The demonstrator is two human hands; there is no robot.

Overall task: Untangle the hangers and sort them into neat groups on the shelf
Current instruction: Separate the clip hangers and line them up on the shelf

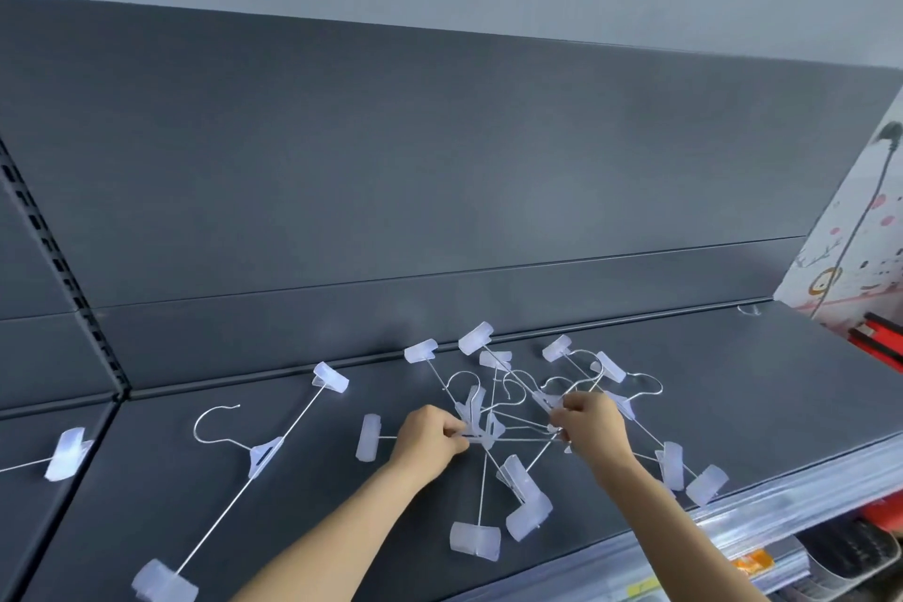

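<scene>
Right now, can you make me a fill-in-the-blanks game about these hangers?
The left hand and the right hand make ____ hands gripping the tangled hangers. The single hanger lies apart, to the ____ of them. The shelf under them is dark ____.
Missing words: two, left, grey.

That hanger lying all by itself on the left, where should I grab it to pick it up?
Take the hanger by its plastic middle, pinching from above on the side away from the hook. It lies flat on the shelf, apart from the pile. The middle sits between the end clips, so it should probably lift level.
</scene>
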